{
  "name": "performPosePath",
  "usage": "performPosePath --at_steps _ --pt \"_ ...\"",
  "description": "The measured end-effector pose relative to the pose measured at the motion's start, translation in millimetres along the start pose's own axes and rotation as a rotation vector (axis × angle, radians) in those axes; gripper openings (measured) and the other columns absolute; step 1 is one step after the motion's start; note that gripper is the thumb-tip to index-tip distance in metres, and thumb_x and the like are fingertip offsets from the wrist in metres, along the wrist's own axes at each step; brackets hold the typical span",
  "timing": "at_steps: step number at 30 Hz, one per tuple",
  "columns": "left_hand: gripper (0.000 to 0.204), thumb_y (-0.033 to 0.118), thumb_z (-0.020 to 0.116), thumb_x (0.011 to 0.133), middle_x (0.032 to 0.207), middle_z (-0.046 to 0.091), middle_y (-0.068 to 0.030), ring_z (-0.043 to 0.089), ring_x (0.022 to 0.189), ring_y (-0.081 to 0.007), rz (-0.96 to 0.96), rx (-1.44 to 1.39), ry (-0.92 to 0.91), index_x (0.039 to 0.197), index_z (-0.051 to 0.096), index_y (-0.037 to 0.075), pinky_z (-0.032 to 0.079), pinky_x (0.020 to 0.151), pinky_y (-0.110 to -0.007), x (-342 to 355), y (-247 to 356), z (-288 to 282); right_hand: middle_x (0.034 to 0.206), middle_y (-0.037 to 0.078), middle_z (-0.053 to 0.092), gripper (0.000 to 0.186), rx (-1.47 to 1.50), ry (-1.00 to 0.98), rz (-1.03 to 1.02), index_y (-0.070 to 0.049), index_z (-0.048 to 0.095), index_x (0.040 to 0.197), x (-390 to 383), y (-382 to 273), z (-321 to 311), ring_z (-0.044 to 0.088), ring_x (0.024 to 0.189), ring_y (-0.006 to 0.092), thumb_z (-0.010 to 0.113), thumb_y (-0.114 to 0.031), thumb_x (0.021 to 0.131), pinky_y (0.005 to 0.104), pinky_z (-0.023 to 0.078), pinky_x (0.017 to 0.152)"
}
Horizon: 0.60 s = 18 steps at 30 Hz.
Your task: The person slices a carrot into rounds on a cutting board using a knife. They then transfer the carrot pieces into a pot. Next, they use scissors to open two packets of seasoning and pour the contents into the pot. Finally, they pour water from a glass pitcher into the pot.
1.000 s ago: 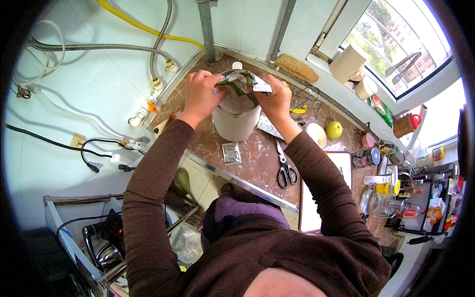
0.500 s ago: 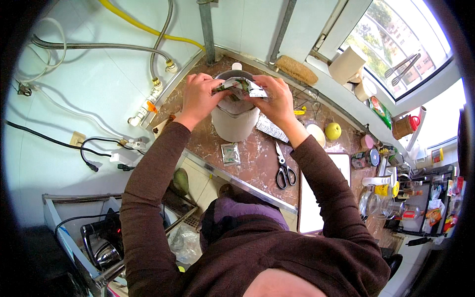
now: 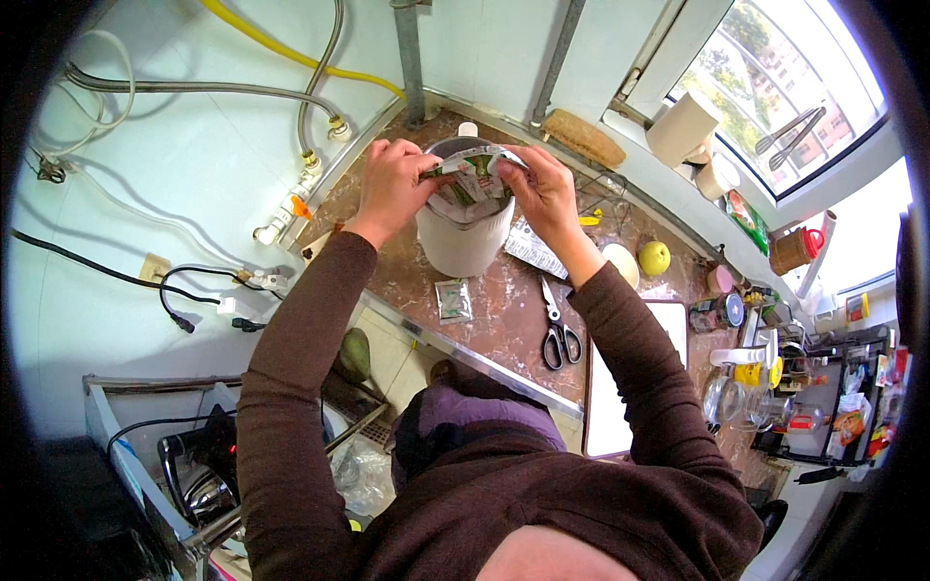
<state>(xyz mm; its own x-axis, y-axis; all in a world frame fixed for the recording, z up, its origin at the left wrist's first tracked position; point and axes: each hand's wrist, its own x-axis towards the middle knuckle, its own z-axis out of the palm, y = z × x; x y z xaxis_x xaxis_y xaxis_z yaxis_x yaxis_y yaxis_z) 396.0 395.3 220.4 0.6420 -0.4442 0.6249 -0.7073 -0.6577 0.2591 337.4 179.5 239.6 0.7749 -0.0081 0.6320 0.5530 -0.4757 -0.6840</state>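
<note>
Both hands hold a silver and green foil packet (image 3: 477, 176) over the mouth of a tall white pitcher-like container (image 3: 463, 247) on the brown counter. My left hand (image 3: 391, 192) is closed on the packet's left edge. At the opposite edge, my right hand (image 3: 544, 196) pinches the foil between thumb and fingers. The packet's top gapes a little; what lies inside is hard to make out. In front of the container lies a small clear sachet (image 3: 452, 300). Black-handled scissors (image 3: 560, 344) and a printed silver packet (image 3: 534, 249) lie to the right.
A white board (image 3: 612, 407) rests under my right forearm, near the counter's front edge. Farther right are a pale dish (image 3: 620, 261), a green apple (image 3: 654, 258) and a lidded jar (image 3: 717, 313). A long brown loofah-like object (image 3: 584, 137) leans by the back wall pipes.
The packet's near side has tipped open, so more of its printed surface shows. My right hand has shifted its fingers on the edge; the left keeps its hold.
</note>
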Motion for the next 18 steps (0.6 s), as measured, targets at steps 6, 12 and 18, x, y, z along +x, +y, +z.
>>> performPosePath --at_steps 6,12,18 --pt "0.017 0.027 0.073 0.07 0.079 0.058 0.0 0.053 0.083 -0.0179 0.044 0.008 0.027 0.084 0.072 0.017 0.034 0.08 -0.034 0.8 -0.4 -3.7 0.074 0.01 0.06 0.016 -0.06 0.039 -0.021 -0.004 0.067 0.089 4.1 3.5 0.2 0.057 0.064 0.0233 0.063 -0.019 0.086 0.0316 0.043 0.056" --pt "0.016 0.03 0.074 0.07 0.078 0.057 0.001 0.052 0.082 -0.0166 0.103 0.023 0.012 0.08 0.071 0.017 0.034 0.08 -0.034 5.7 -7.4 -0.9 0.062 0.01 0.053 0.026 0.08 0.161 0.097 -0.001 0.063 0.078 2.5 8.3 9.5 0.049 0.054 0.0193 0.061 -0.024 0.089 0.0303 0.037 0.051" --pt "0.014 0.028 0.075 0.069 0.077 0.057 0.0016 0.052 0.081 -0.0165 0.121 -0.007 0.01 0.078 0.071 0.017 0.034 0.08 -0.034 5.0 -8.2 -3.4 0.058 0.01 0.049 0.027 0.025 0.16 0.136 -0.002 0.062 0.075 0.5 12.5 11.3 0.045 0.051 0.0201 0.061 -0.026 0.089 0.0307 0.035 0.049"
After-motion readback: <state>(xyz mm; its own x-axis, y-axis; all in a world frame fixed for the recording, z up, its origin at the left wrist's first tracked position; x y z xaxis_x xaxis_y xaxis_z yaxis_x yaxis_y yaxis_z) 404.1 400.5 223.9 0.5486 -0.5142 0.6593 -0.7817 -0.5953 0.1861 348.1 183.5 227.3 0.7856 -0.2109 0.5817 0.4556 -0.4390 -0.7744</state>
